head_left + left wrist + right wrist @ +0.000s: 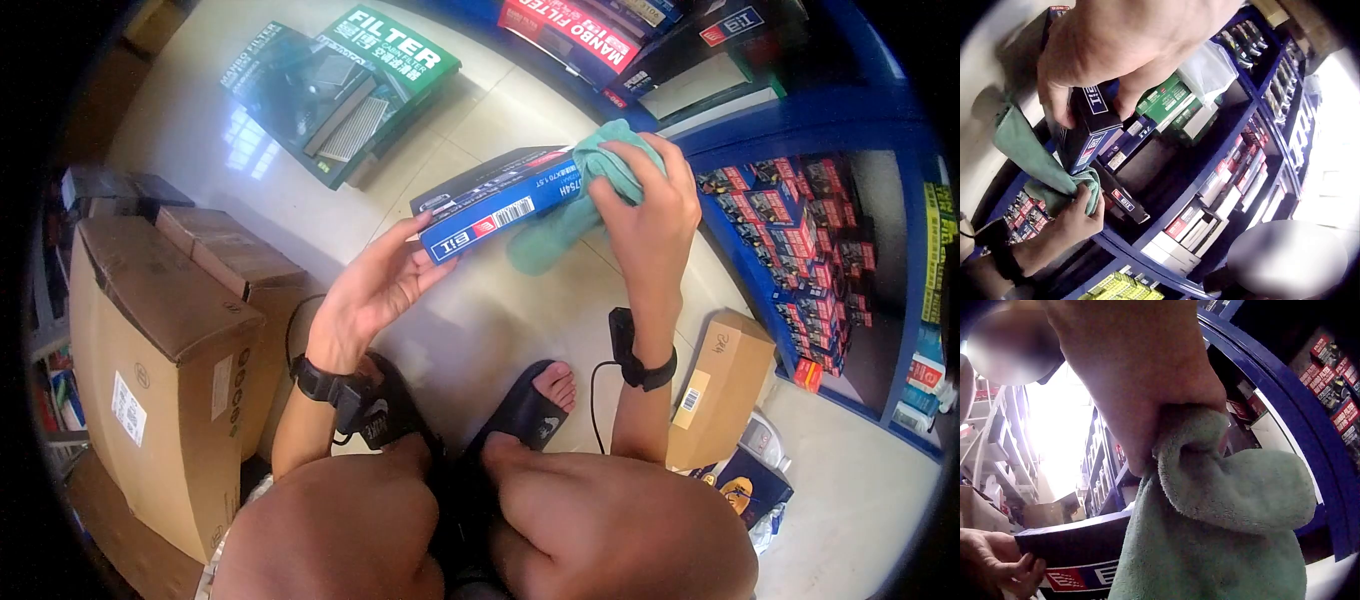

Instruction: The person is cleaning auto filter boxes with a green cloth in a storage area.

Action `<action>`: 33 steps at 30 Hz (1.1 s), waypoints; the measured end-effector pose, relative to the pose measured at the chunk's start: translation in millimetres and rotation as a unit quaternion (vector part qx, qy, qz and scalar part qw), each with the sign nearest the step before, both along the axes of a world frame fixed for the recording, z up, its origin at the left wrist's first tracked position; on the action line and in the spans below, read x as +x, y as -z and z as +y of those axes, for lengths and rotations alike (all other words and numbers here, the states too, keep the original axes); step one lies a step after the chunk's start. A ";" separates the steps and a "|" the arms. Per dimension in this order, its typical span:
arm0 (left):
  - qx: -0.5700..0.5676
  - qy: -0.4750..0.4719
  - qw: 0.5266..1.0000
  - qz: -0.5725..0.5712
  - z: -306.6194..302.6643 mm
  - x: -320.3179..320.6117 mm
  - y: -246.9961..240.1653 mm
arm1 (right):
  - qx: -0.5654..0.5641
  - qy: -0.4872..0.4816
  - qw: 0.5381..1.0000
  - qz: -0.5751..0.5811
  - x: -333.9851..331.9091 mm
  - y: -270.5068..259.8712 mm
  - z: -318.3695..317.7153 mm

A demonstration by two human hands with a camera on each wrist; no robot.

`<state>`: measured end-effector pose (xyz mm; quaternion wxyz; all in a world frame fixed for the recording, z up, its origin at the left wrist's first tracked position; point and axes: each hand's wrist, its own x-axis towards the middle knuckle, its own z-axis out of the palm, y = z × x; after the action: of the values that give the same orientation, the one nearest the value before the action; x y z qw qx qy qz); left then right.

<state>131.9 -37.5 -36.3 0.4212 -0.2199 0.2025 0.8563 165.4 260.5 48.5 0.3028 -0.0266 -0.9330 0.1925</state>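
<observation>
A flat dark-blue and black box (pixel 500 208) with a barcode label is held up over the floor, tilted in the head view. My left hand (pixel 372 290) grips its near left end between thumb and fingers. In my right hand (pixel 655 205) is a bunched green cloth (pixel 612 165), pressed over the box's far right end. Part of the cloth (pixel 1210 537) hangs down below the hand, as the right wrist view shows. The left wrist view has the box (pixel 1090 128) under the left hand, with the right hand (pixel 1075 219) pinching the cloth at its lower edge.
Green filter boxes (pixel 385 50) lie on the tiled floor ahead. Large brown cartons (pixel 170 300) stand at left, and a smaller carton (pixel 725 385) sits by the right knee. Blue shelving (pixel 800 140) with many small red-and-blue boxes (pixel 780 230) runs along the right.
</observation>
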 end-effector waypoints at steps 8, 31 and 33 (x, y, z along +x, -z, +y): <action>-0.056 0.060 0.996 0.019 -2.1 -6.3 -16.1 | -0.007 0.042 0.999 -0.023 7.1 -12.3 8.2; -0.172 0.027 0.933 0.315 3.1 -2.2 -23.4 | -0.095 -0.219 0.969 -0.057 18.4 -6.1 -58.0; -0.160 0.011 0.917 0.365 2.5 -1.1 -20.1 | -0.094 -0.256 0.960 -0.058 16.3 3.5 -73.9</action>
<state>130.8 -35.0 -16.2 0.2867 0.0458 0.4793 0.8282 181.7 186.6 45.0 0.1847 0.1736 -0.9025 0.3482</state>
